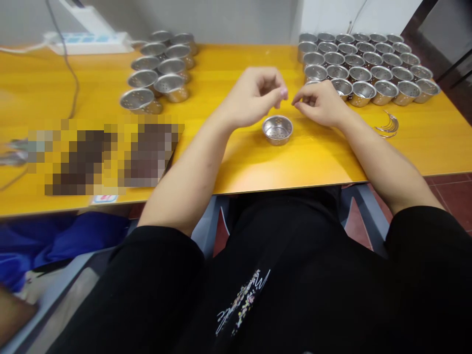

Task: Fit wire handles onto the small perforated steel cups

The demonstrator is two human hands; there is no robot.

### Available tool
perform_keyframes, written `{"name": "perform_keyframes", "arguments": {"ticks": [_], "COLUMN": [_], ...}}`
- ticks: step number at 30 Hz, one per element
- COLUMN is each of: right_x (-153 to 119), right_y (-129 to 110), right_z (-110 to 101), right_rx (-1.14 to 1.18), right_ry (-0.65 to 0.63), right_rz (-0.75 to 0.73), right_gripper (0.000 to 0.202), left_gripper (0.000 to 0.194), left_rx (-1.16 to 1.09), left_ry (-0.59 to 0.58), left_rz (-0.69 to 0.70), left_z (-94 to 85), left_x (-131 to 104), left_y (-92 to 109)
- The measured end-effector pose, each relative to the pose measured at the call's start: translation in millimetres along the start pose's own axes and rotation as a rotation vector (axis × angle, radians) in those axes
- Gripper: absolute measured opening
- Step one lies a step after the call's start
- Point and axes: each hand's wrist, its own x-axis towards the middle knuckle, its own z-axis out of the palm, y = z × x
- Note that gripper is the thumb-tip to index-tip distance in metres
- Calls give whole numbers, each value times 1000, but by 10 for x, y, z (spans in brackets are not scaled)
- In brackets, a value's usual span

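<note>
A small round metal strainer cup [278, 131] with holes in its base and wall stands upright on the yellow table, just below my hands. My left hand [256, 96] hovers behind and above it, fingers curled and thumb tip against the fingertips. My right hand [320, 102] faces it from the other side, thumb and forefinger pinched together. The hands are a little apart. Whatever either pinch may hold is too small to make out. Several thin curved wire handles [389, 124] lie on the table to the right of my right forearm.
Rows of metal cups [385, 92] stand at the back right, and more cups [140, 101] at the back left. A white power strip [92, 43] lies at the far left. Pixelated dark objects [149, 155] lie at the left. The table's front edge [287, 189] runs before my body.
</note>
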Motion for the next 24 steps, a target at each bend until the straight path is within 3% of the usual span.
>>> {"name": "perform_keyframes", "arguments": {"ticks": [2,4,9,12,15,19,22,24], "right_x": [-2,3,31,-21,-248,-842,-1289,-1474], "right_y": [-13,-5,38,-48,-217,-265,2,277], "right_z": [-9,-1,-26,-275,-727,-1298,-1529,-1605], "right_rx": [-18,-36,-37,-88,-146,-187,-156,-214], "right_ry": [-4,1,36,76,159,281,382,298], "right_rz": [21,34,17,-48,-122,126,303,507], "right_gripper": [23,22,14,8,13,22,19,10], "left_gripper": [32,35,36,24,13,15,20,22], "left_rx": [4,21,74,89,93,74,55,55], "left_ry": [38,5,-120,-141,-123,-117,-112,-114], "left_rz": [64,82,-61,-105,-95,-99,-112,-118], "left_z": [7,27,185,301,375,398,392,388], "left_x": [3,7,25,48,74,94,95,94], "left_y": [-52,-113,-253,-320,-376,-420,-430,-436]}}
